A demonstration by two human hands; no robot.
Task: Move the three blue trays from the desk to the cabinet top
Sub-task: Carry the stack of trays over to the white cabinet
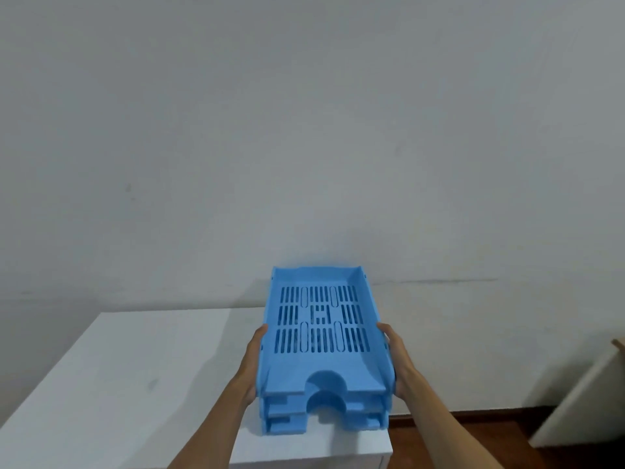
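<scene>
Gripping the stack of three blue trays [323,336] from both sides, I am watching my two hands holding it above the white cabinet top [111,370]. My left hand [254,360] is pressing flat against the stack's left wall, fingers stretched forward along the side and closed onto the plastic, and my right hand [395,358] is doing the same on the right wall, thumb lying along the upper rim. Both forearms are reaching in from the bottom edge of the view toward the stack.

The trays are sitting nested one above another, and I am seeing the top one's slotted floor plainly, with the two lower trays showing only as stepped front edges under it. Each front edge is carrying a half-round cutout, and these are lining up one below the next. The stack is tilting a little, its far end pointing toward the grey wall [304,130] behind the cabinet top. Its near end is hanging over the right front part of the cabinet top; whether the bottom tray is touching that surface I cannot tell.

To the right of the cabinet top, a strip of dark wooden floor [473,431] is showing, and further right a white panel [581,397] is leaning near the frame edge
</scene>
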